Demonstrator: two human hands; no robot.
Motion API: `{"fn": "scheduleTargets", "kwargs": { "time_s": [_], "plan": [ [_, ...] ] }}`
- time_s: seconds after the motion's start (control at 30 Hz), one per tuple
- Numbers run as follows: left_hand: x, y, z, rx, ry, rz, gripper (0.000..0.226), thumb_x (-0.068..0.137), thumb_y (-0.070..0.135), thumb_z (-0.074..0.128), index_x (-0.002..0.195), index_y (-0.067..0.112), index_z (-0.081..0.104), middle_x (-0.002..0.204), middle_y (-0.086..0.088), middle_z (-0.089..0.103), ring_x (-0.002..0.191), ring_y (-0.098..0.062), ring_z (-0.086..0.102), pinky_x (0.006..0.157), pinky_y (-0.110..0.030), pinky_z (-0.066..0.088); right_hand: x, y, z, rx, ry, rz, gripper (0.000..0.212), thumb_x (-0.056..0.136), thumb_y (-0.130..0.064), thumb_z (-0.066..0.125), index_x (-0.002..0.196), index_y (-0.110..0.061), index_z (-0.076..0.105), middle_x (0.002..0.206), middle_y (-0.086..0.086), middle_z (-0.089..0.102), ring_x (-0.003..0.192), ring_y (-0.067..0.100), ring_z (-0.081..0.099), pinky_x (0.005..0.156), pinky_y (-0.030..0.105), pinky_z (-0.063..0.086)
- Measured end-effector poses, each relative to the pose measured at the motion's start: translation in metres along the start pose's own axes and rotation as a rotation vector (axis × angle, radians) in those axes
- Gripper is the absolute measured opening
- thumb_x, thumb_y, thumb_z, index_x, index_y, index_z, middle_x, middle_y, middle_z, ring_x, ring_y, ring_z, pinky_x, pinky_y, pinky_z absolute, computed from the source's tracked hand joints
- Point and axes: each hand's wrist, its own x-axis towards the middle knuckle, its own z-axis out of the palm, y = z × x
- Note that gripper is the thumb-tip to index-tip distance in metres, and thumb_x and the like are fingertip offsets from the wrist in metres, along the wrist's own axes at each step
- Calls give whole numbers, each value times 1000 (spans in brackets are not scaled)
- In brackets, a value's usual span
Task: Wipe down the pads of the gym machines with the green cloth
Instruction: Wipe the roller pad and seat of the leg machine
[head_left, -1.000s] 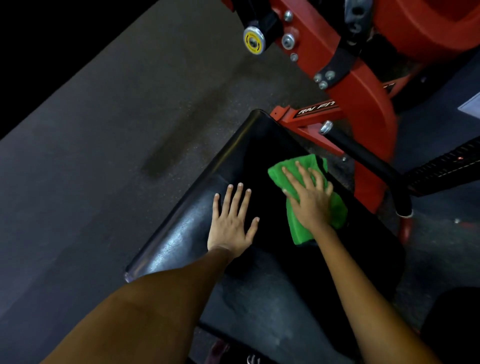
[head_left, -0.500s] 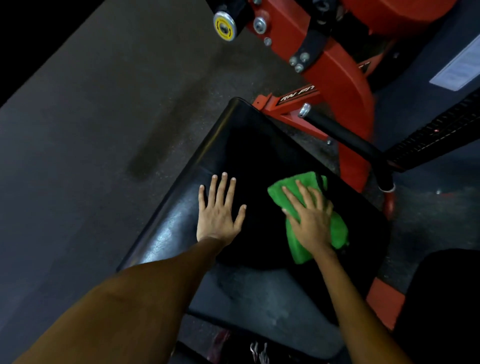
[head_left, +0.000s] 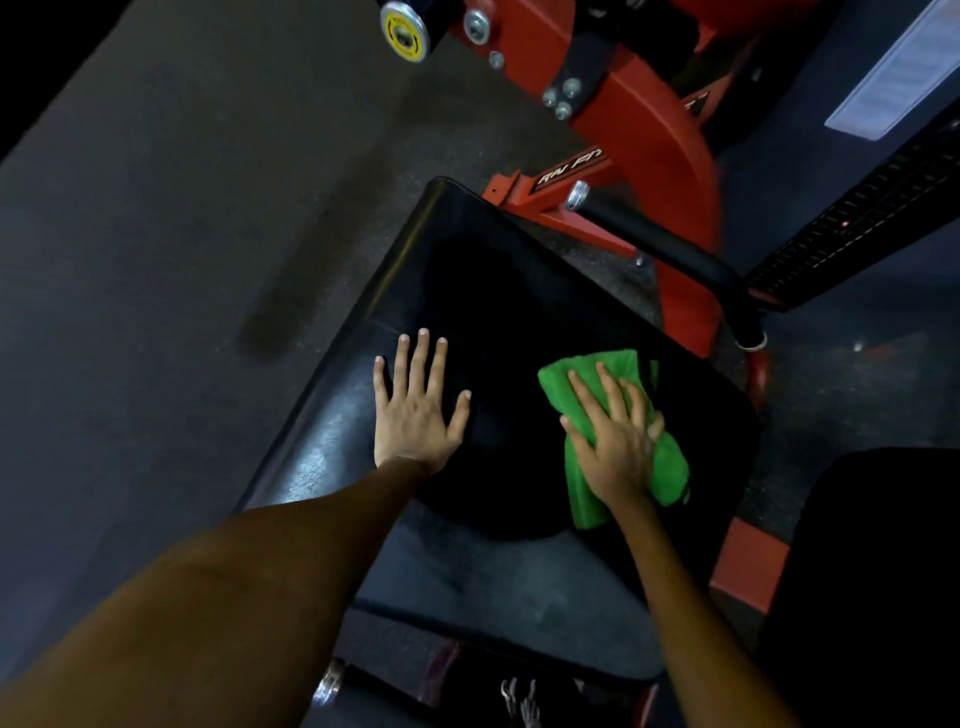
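Head view: a black pad (head_left: 498, 291) runs from the lower middle up toward a red frame (head_left: 649, 150). Its near part looks grey and scuffed, the far part dark and glossy.

The left hand (head_left: 415, 410) lies flat on the pad's left half, palm down, fingers straight and spread, thumb out to the right; it holds nothing. The left forearm comes in from the lower left corner.

The right hand (head_left: 615, 441) presses flat on the green cloth (head_left: 670, 467), fingers straight and slightly spread, pointing up and left. The cloth is bunched under the palm and sits on the pad's right half, near its right edge; green folds show beyond the fingertips, to the right of the hand and below the wrist. The two hands are apart, with bare pad between them.

Beyond the pad's far right edge a black handle (head_left: 670, 249) slants down to the right, ending in a pale ring. A yellow cap (head_left: 404, 32) sits on the machine at the top. Grey floor (head_left: 156, 234) fills the left side, with a darker smear beside the pad. A second dark pad (head_left: 883, 582) shows at the lower right.
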Motion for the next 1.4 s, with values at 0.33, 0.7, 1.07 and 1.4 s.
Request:
{"fn": "scheduleTargets", "kwargs": {
  "time_s": [0.33, 0.7, 1.07, 1.4],
  "plan": [
    [-2, 2, -1, 12, -14, 4, 72, 92, 54, 11, 152, 15, 10, 160, -8, 8, 147, -24, -1, 117, -46, -7, 20, -30, -6, 127, -26, 332, 58, 92, -45, 49, 146, -40, 29, 158, -2, 20, 141, 31, 18, 105, 62, 19],
    [-2, 1, 1, -32, 4, 10, 72, 93, 54, 16, 152, 13, 13, 160, -9, 10, 147, -26, 2, 117, -49, -3, -29, 23, -4, 128, 37, 504, 56, 90, -52, 42, 142, -30, 43, 154, 5, 32, 136, 37, 28, 99, 64, 25],
    [-1, 0, 0, -29, 4, 21, 71, 94, 53, 17, 152, 12, 15, 159, -10, 11, 147, -27, 4, 117, -50, 0, -113, -1, 19, -72, 6, -240, 62, 81, -42, 52, 141, -42, 35, 151, -5, 32, 128, 28, 35, 94, 64, 33],
    [-2, 0, 2, -20, 43, 30, 67, 97, 49, 29, 152, 14, 15, 160, -9, 10, 147, -26, 3, 117, -49, -2, -81, -60, 25, 80, 137, 277, 59, 88, -35, 57, 144, -32, 38, 151, 5, 36, 131, 38, 37, 95, 67, 29]
  ]
}}
